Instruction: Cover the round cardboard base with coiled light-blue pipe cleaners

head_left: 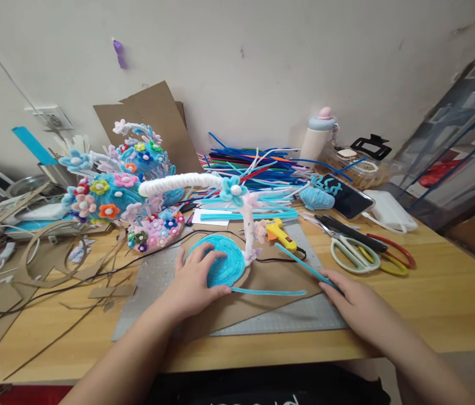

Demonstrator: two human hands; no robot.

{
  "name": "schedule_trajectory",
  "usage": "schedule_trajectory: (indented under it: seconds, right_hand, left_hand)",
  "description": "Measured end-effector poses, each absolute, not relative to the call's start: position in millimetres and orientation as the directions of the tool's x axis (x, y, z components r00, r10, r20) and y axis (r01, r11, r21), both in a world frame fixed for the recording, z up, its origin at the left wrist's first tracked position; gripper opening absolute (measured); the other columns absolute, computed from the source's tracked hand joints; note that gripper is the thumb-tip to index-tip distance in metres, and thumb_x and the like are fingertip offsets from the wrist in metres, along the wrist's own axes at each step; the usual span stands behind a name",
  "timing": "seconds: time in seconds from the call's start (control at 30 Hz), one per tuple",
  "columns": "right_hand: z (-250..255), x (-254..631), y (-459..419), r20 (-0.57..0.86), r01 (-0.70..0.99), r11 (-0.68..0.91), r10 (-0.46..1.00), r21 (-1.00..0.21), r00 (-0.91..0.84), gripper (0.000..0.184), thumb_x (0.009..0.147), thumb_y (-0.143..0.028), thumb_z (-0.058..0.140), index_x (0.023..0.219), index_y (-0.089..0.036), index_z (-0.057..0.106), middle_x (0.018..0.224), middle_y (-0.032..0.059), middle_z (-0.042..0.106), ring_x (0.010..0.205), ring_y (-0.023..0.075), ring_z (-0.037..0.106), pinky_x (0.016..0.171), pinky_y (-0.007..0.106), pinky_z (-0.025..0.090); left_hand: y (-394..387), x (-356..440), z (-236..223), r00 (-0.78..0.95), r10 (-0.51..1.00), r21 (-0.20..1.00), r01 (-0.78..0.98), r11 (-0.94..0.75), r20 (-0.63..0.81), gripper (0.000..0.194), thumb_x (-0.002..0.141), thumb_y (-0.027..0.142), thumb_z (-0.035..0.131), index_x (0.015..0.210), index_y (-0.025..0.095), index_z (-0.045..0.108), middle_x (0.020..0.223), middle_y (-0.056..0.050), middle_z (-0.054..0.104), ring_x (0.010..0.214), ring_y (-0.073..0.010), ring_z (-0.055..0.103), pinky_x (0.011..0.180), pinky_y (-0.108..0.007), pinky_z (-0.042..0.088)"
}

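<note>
My left hand (195, 278) curves over a round disc (231, 261) of coiled bright blue pipe cleaner, its fingers on the top and its thumb at the near edge. A loose blue tail (271, 292) runs from the thumb to the right. The disc sits on a cardboard piece, and a white wrapped handle (182, 183) with a blue flower (234, 191) arches up from its right side. Pinched in my right hand (353, 298) is another blue pipe cleaner (298, 261), pointing up and left; its near end is hidden by the fingers.
Flower-covered baskets (114, 194) stand to the left. Behind the disc lie a yellow glue gun (281, 235) and a pile of pipe cleaners (254, 166). Scissors (353, 253), a phone (349, 197) and a bottle (317, 140) are on the right. A black cable (106, 271) crosses the table.
</note>
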State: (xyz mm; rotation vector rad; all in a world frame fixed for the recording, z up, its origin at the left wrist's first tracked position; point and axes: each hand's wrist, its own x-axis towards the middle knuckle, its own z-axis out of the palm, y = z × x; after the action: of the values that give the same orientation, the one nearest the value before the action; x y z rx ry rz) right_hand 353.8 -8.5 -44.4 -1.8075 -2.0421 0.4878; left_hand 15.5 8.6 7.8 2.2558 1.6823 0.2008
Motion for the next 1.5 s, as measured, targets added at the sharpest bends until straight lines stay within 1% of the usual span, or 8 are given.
schedule_trajectory:
  seconds: [0.17,0.27,0.43,0.6,0.87,1.27,1.4,1.5]
  right_hand:
    - [-43,353,-7,0.031,0.875,0.133,0.991,-0.467,-0.133,0.035,0.093,-0.04,0.037,0.112,-0.026,0.062,0.112,0.0078,0.071,0.095,0.0311,0.069,0.076,0.046,0.055]
    - [-41,352,-7,0.014,0.877,0.138,0.989,-0.46,-0.149,0.036,0.094,-0.041,0.035,0.114,-0.026,0.061,0.113,0.0075,0.07,0.096,0.0309,0.068,0.078,0.046,0.054]
    - [-40,348,-6,-0.036,0.878,0.115,0.988,-0.464,-0.149,0.038,0.093,-0.041,0.034,0.116,-0.026,0.061,0.115,0.0072,0.069,0.1,0.0306,0.067,0.079,0.044,0.054]
    - [-36,339,-5,-0.079,0.887,0.079,0.989,-0.455,-0.128,0.04,0.093,-0.04,0.033,0.118,-0.024,0.06,0.118,0.0083,0.068,0.105,0.0317,0.064,0.084,0.044,0.051]
    - [-37,340,-5,-0.101,0.881,0.077,0.985,-0.466,-0.14,0.041,0.094,-0.04,0.031,0.118,-0.024,0.059,0.12,0.0077,0.067,0.107,0.0314,0.063,0.084,0.044,0.051]
    - [-31,325,21,0.252,0.81,0.322,0.942,-0.489,-0.222,0.037,0.091,-0.029,0.038,0.102,-0.018,0.071,0.105,0.0112,0.072,0.099,0.0287,0.066,0.087,0.045,0.052]
    - [-28,323,24,0.439,0.791,0.378,0.885,-0.481,-0.156,0.033,0.09,-0.027,0.042,0.095,-0.015,0.072,0.103,0.0135,0.071,0.098,0.0273,0.066,0.088,0.044,0.052]
    - [-24,325,21,0.503,0.771,0.386,0.859,-0.507,-0.098,0.031,0.091,-0.025,0.042,0.101,-0.016,0.07,0.102,0.0112,0.071,0.095,0.0239,0.066,0.085,0.039,0.052]
  left_hand:
    - [12,0,14,0.354,0.928,0.411,0.867,-0.281,-0.112,0.063,0.075,0.058,0.064,0.131,0.034,0.047,0.147,-0.006,0.035,0.138,-0.0339,0.029,0.111,-0.062,0.006]
    - [10,-8,15,0.328,0.94,0.478,0.843,-0.248,-0.09,0.049,0.091,0.05,0.043,0.136,0.031,0.042,0.151,-0.005,0.033,0.14,-0.0276,0.027,0.113,-0.056,0.012]
    - [2,5,0,0.106,0.994,0.245,0.963,-0.11,0.027,0.052,0.098,0.041,0.024,0.148,0.025,0.022,0.156,-0.006,0.021,0.144,-0.0239,0.018,0.114,-0.057,0.004]
    - [15,21,-4,0.309,0.95,0.102,0.945,-0.311,0.034,0.057,0.098,0.047,0.023,0.149,0.023,0.018,0.157,-0.005,0.014,0.145,-0.0244,0.014,0.115,-0.053,0.006]
    - [33,23,-2,0.513,0.858,0.098,0.855,-0.509,-0.012,0.069,0.094,0.061,0.026,0.15,0.022,0.017,0.157,-0.007,0.015,0.145,-0.0248,0.014,0.116,-0.045,0.009]
    - [36,19,-3,0.534,0.845,0.184,0.833,-0.521,-0.026,0.07,0.094,0.06,0.027,0.15,0.019,0.017,0.157,-0.009,0.013,0.145,-0.0262,0.013,0.116,-0.048,0.01]
    - [36,17,4,0.509,0.86,0.347,0.809,-0.474,-0.013,0.063,0.096,0.055,0.025,0.148,0.019,0.023,0.156,-0.008,0.019,0.144,-0.024,0.015,0.116,-0.049,0.007]
    - [25,23,7,0.376,0.916,0.554,0.736,-0.389,0.143,0.053,0.098,0.046,0.02,0.139,0.02,0.041,0.147,-0.008,0.041,0.138,-0.0239,0.032,0.115,-0.05,0.015]
